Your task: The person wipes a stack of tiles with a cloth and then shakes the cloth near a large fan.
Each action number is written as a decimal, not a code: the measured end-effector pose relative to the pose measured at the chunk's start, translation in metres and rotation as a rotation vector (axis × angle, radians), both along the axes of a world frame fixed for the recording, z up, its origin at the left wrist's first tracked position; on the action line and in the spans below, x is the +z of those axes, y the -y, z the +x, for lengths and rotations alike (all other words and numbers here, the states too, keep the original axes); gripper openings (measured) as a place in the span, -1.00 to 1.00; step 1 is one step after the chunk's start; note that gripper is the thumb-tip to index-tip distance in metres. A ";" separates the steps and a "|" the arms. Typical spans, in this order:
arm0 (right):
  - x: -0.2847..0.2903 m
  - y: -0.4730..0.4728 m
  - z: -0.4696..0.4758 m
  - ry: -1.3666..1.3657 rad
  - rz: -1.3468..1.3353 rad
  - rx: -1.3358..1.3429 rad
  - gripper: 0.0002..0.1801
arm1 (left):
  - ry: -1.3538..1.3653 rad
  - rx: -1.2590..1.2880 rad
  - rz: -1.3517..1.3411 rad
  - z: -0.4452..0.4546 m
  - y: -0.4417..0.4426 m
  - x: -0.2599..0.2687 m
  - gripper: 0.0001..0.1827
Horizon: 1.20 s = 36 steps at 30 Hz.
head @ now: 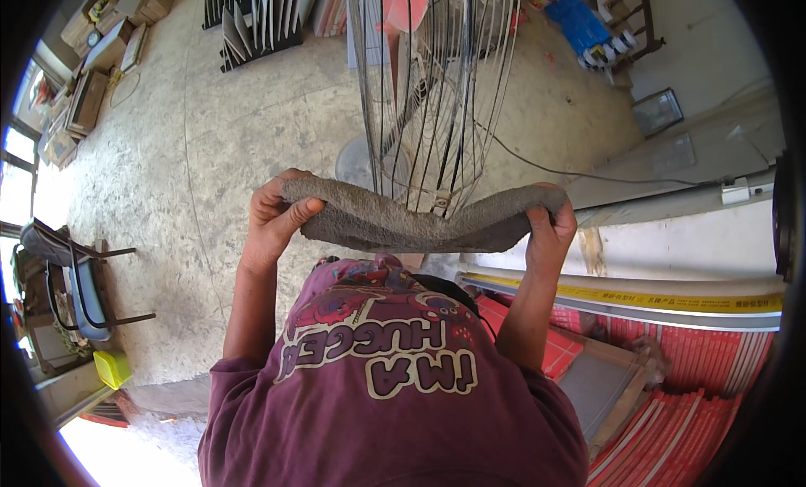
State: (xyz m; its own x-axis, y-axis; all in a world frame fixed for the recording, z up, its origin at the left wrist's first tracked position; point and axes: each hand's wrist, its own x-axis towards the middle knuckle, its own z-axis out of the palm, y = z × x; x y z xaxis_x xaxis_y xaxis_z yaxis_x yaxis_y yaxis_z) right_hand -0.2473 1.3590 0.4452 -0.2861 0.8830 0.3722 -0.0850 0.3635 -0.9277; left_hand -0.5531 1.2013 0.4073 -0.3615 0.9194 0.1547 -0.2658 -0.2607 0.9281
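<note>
A thick grey towel-like cloth stretches between my two hands, sagging in the middle. My left hand pinches its left end, thumb on the near side. At the other end, my right hand grips the cloth, its fingers partly hidden behind it. Just beyond the cloth rises the wire cage of a large fan, with a red blade showing between the wires. The cloth's middle overlaps the lower end of the cage in view; I cannot tell whether they touch.
A dark cable runs from the fan area to a white socket block on the right. Black racks of panels stand ahead. Chairs are at left, and stacked red boxes and a long metal profile at right.
</note>
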 end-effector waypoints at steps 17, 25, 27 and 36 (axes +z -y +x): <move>-0.049 -0.008 0.002 0.491 -0.028 0.060 -0.82 | -0.226 -0.082 -0.188 0.013 -0.007 -0.065 -0.87; 0.004 -0.002 -0.012 -0.086 0.039 0.052 -0.80 | -0.116 0.030 0.158 -0.001 -0.005 -0.002 -0.83; -0.001 -0.004 -0.011 -0.053 -0.032 0.027 -0.77 | -0.075 0.071 0.128 -0.005 -0.007 -0.002 -0.80; -0.039 -0.008 -0.015 0.067 -0.266 0.188 -0.82 | 0.011 -0.062 -0.132 0.014 -0.007 -0.058 -0.84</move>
